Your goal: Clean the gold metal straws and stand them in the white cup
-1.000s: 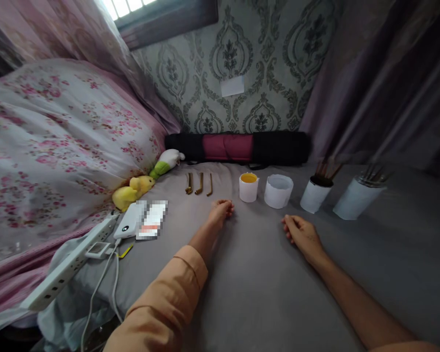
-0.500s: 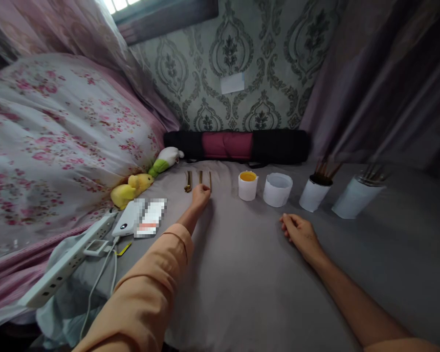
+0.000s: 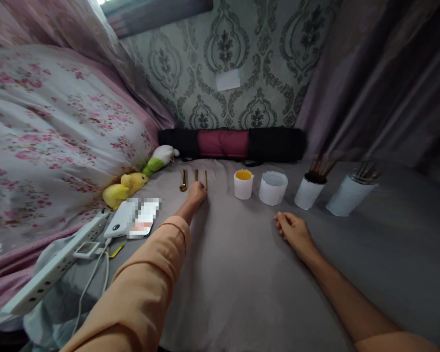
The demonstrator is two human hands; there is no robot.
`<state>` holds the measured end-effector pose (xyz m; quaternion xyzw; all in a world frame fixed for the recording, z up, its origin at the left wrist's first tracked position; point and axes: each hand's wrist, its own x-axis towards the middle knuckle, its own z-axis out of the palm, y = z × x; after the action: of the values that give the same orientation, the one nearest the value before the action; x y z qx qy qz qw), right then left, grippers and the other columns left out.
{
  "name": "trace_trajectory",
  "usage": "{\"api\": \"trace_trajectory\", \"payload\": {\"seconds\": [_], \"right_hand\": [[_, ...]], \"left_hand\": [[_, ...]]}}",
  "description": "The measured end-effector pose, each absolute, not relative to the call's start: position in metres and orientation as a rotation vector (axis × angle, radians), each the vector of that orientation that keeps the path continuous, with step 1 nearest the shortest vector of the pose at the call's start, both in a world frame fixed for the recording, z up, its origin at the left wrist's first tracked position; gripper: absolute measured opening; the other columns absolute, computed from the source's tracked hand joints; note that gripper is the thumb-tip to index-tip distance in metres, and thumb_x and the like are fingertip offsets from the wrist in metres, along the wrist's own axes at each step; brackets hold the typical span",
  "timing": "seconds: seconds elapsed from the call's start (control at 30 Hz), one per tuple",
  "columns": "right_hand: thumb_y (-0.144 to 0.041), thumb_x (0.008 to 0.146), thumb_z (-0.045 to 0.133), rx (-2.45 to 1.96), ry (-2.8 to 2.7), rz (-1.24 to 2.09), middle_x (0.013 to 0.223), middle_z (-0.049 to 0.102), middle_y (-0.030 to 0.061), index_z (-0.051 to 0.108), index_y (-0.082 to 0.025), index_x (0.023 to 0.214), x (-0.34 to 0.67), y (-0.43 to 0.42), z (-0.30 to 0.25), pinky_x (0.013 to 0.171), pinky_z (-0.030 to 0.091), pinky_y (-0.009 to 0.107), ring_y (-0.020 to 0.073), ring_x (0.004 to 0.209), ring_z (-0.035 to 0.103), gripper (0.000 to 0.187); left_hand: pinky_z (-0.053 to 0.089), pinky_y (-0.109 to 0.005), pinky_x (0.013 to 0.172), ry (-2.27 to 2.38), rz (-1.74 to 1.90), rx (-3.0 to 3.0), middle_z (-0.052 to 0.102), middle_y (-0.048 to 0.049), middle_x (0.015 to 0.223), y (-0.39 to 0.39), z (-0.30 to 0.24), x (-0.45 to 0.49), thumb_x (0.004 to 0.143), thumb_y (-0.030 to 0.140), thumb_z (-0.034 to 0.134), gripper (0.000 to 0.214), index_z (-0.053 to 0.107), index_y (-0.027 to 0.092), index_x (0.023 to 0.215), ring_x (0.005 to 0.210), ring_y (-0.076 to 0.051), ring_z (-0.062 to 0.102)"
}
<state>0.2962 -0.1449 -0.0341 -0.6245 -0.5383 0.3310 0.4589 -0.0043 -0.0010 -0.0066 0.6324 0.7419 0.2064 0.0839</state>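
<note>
My left hand [image 3: 197, 194] is closed, low over the near ends of some thin brown sticks on the grey sheet. One single stick [image 3: 206, 177] and a small group of sticks [image 3: 196, 175] show just beyond its fingers; what the fingers pinch, if anything, is hidden. Left of them lies a bundle of similar sticks [image 3: 184, 180]. My right hand [image 3: 294, 231] rests with fingers curled in, nothing visible in them. Beyond it stand a white cup with yellow inside [image 3: 243, 188], a wider white cup [image 3: 273, 191], and two white-wrapped holders [image 3: 308, 194] [image 3: 348, 198] with sticks in them.
A black and maroon roll [image 3: 223, 143] lies along the wall. At left are plush toys [image 3: 126, 188], a white power bank [image 3: 121, 218], a phone-like item with its screen blurred [image 3: 145, 217], a power strip [image 3: 55, 269] and white cables. Grey sheet [image 3: 249, 283] covers the surface.
The view has shifted slightly, so everything sits a little further left. Both hands keep nearly the same places and shapes beside the sticks and cups.
</note>
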Motion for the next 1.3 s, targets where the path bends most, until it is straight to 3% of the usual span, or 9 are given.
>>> {"api": "trace_trajectory", "payload": {"seconds": [1.3], "right_hand": [[-0.048,0.079,0.039,-1.547,-1.371,0.801,0.059,0.053,0.0013,0.059,-0.015,0.079,0.2959,-0.1451,-0.0323,0.043,0.034,0.021,0.01,0.046,0.047,0.038]], "left_hand": [[0.04,-0.026,0.078,2.27,0.535,1.849,0.064,-0.0157,0.094,0.003,-0.0103,0.0028,0.069,0.013,0.048,0.024,0.066,0.012,0.086,0.092,-0.022,0.057]]}}
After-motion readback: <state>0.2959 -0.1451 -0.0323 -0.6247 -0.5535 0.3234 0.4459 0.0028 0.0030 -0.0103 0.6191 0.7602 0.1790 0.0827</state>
